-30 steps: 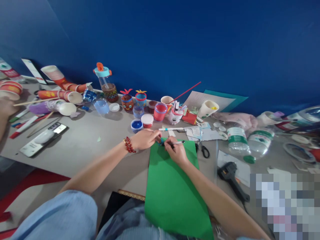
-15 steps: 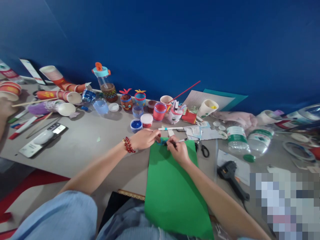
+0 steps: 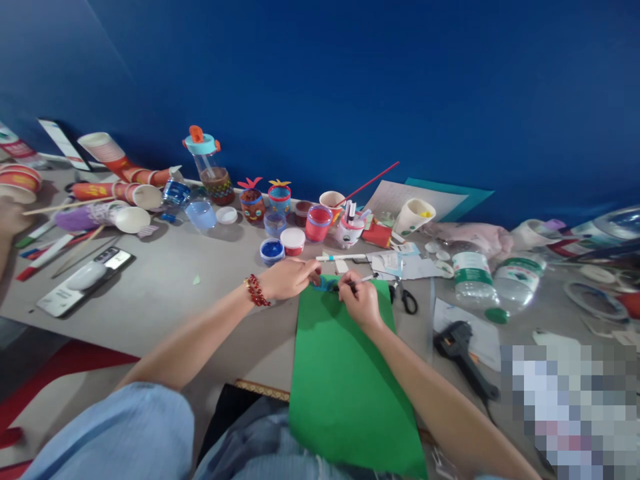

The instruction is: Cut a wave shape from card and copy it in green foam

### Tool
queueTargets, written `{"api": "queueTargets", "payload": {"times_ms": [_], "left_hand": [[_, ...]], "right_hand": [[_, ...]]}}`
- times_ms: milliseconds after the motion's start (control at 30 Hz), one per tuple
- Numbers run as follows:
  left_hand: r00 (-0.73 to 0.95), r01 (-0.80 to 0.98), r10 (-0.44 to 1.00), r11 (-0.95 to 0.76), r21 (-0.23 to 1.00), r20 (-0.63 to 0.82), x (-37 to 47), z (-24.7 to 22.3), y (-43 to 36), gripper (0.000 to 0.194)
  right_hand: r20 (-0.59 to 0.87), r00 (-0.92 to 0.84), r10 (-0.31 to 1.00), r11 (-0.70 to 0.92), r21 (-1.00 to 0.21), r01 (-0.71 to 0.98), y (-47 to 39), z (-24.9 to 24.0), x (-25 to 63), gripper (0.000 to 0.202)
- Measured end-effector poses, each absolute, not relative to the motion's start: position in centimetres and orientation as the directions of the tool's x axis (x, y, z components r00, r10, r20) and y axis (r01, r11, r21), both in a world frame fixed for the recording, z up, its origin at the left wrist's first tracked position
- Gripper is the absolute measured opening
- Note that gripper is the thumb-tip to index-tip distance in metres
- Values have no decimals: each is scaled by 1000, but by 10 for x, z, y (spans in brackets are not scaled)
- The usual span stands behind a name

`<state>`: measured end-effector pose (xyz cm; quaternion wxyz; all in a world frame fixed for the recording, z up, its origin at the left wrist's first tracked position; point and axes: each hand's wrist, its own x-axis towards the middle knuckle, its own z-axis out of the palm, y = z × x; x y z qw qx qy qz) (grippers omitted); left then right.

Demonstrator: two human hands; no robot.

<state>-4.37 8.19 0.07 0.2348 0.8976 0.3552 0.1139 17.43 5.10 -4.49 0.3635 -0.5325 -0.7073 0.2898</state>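
A large green sheet (image 3: 350, 373) lies on the grey table in front of me. At its far left corner my left hand (image 3: 290, 279) is closed, its fingertips on a small blue piece (image 3: 327, 285) that rests at the sheet's far edge. Just right of that piece, my right hand (image 3: 359, 299) is closed round a thin pen (image 3: 370, 277), whose pale end sticks out to the right. The pen's tip is too small to make out. Beyond the hands lies a white marker (image 3: 341, 257).
Paint pots, such as an open blue one (image 3: 272, 249), and decorated cups stand behind my hands. To the right are scissors (image 3: 410, 301), a black glue gun (image 3: 465, 357) and plastic bottles (image 3: 473, 275). A phone (image 3: 85, 280) lies left; another person's hand (image 3: 9, 217) is at the left edge.
My right hand has shifted slightly to the right with the pen, showing more of the blue piece. My left hand has stayed in place.
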Motion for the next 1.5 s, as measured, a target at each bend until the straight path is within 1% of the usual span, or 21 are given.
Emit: {"api": "queueTargets", "payload": {"times_ms": [333,400,500,567,667,700,767,833,900,933,1000,1067,1100,1167,1233,1333,1400,1500], "left_hand": [[722,572,690,-639,515,54,-44,0,82,27],[720,571,691,-637,518,56,-44,-1,82,26],[725,560,685,-645,520,69,-45,-2,82,25],[731,554,677,-659,509,80,-45,-4,83,25],[742,550,664,-683,480,94,-45,-5,84,25],[746,550,659,-692,467,97,-45,-4,83,26],[753,559,650,-713,422,101,-45,-3,81,25],[756,584,647,-733,350,93,-43,0,77,24],[756,617,652,-742,262,66,-41,3,72,23],[752,634,657,-742,220,50,-40,4,69,23],[746,652,665,-738,173,23,-38,5,66,24],[738,660,674,-728,187,22,-38,6,64,24],[730,662,683,-720,209,41,-37,7,64,23],[712,657,695,-711,249,105,-36,6,65,21],[706,651,691,-720,243,155,-35,4,66,21],[712,671,688,-726,152,142,-32,-1,67,34],[699,690,700,-714,121,146,-29,-5,66,36],[679,699,711,-702,136,181,-27,-8,62,35]], "right_hand": [[197,-162,967,253,-817,518,51,-49,175,14],[231,-112,967,256,-831,494,49,-47,175,15],[320,10,947,284,-853,439,46,-44,177,16],[340,57,939,293,-874,387,50,-40,178,13],[315,47,948,286,-908,305,61,-36,180,17],[306,28,952,285,-912,296,66,-35,182,20],[295,-25,955,286,-900,329,75,-34,188,23],[285,-70,956,288,-865,410,81,-31,197,23],[303,-84,949,299,-787,540,83,-28,209,21],[330,-82,940,309,-725,616,83,-27,216,21],[404,-106,909,334,-551,765,81,-23,231,21],[460,-152,875,341,-361,868,77,-21,245,23],[472,-175,864,340,-288,895,75,-20,252,25],[463,-225,857,346,-195,918,70,-20,262,30],[428,-258,866,346,-141,928,65,-21,266,33],[367,-293,883,353,-110,929,56,-25,262,33],[340,-322,884,382,-125,916,50,-27,256,34],[335,-353,874,431,-197,881,41,-27,245,33]]}}
